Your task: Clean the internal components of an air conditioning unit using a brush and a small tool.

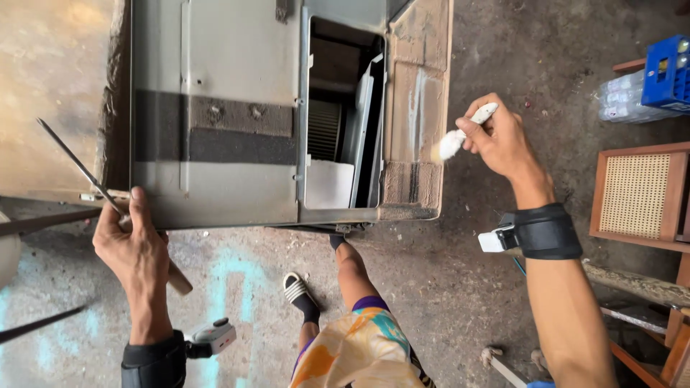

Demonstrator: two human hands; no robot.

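One head camera looks steeply down, close above the metal casing [237,122].

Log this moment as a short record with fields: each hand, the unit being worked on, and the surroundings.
left hand: left hand grips a wooden-handled tool with a long thin metal shaft, at the unit's lower left corner
right hand: right hand holds a small white-handled brush against the unit's dusty right side panel
unit: grey sheet-metal box-shaped unit, with an open compartment
surroundings: concrete floor; cane-panelled wooden chair; blue plastic crate
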